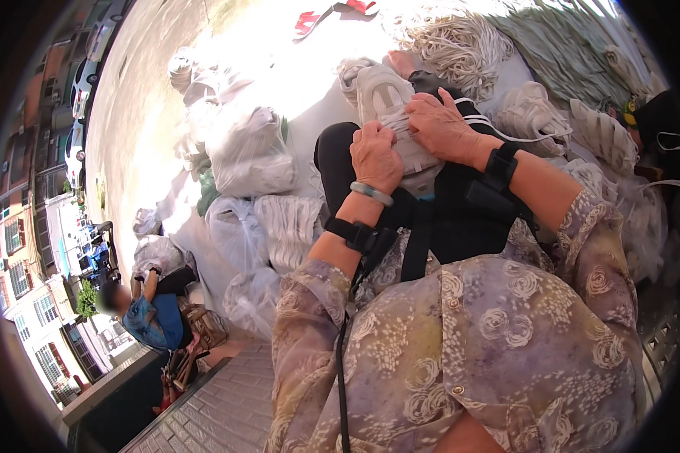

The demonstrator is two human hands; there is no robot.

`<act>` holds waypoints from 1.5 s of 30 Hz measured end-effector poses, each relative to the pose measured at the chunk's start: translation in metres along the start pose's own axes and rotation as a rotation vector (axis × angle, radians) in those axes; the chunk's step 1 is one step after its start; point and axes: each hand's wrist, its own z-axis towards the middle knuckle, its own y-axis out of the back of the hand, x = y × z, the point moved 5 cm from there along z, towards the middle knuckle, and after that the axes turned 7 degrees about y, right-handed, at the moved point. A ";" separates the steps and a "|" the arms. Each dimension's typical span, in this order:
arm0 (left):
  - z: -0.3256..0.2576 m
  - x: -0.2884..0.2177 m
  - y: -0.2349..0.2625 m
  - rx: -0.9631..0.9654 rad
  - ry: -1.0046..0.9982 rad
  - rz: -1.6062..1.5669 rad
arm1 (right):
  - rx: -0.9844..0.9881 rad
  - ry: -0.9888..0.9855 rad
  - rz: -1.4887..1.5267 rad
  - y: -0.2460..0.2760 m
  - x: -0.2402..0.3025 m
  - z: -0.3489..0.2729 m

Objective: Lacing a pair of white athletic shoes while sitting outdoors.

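Observation:
A white shoe upper [385, 92] with rows of lacing rests over my black-trousered knees. My left hand [378, 157] is closed at its left edge, fingers curled on the upper. My right hand [442, 127] lies across the lacing, its fingers bent and pinching at the laces, thumb raised. A white shoelace [499, 128] trails out to the right from behind my right hand. The fingertips of both hands are partly hidden against the upper.
A heap of loose white laces [461, 45] lies ahead, beside grey-green strands [559, 45]. Stacked uppers [533, 113] stand at right; bagged uppers [253, 151] at left. Red-handled scissors [332, 16] lie at the far edge. Another person [155, 306] sits at far left.

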 end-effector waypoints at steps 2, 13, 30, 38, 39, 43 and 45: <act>0.001 -0.002 0.000 -0.015 -0.011 -0.010 | 0.031 0.061 -0.126 0.003 -0.001 -0.002; -0.002 0.003 -0.002 -0.020 0.003 -0.096 | -0.079 -0.049 -0.147 -0.017 0.008 0.007; -0.013 0.000 0.001 -0.110 -0.037 -0.164 | -0.161 -0.151 0.129 -0.015 0.005 -0.006; -0.014 -0.008 0.011 -0.180 -0.251 0.108 | -0.103 -0.146 0.078 -0.019 0.004 0.006; -0.016 -0.008 0.007 -0.166 -0.280 0.149 | -0.074 -0.153 0.048 -0.021 0.002 0.006; -0.015 -0.010 0.006 -0.194 -0.302 0.148 | -0.044 -0.162 0.039 -0.018 0.001 0.007; -0.016 -0.010 0.004 -0.202 -0.306 0.167 | -0.023 -0.155 0.012 -0.018 0.000 0.006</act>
